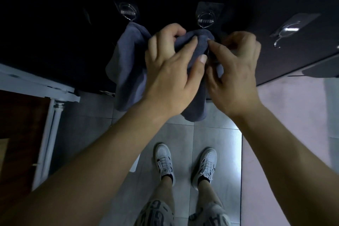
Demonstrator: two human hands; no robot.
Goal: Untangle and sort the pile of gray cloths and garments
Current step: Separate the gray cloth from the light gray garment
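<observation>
1. Progress, my best guess: partway; one gray cloth (pixel 126 55) was already hanging from the left hook (pixel 127 12), the one left of the middle hook (pixel 205 18), so that one looked sorted; no pile was in view, so I couldn't tell how much was left.
2. The second gray cloth (pixel 196 112) was bunched just below the middle hook, not clearly hooked on yet; the left hand (pixel 170 71) had its fingers curled round the bunched top; the right hand (pixel 236 73) was pinching the cloth's edge right under that hook.
3. Probably still to do: getting it hung; the right hook (pixel 286 30), right of the middle one, was bare.
4. Count: two gray cloths; three hooks; two hands, both busy.
</observation>
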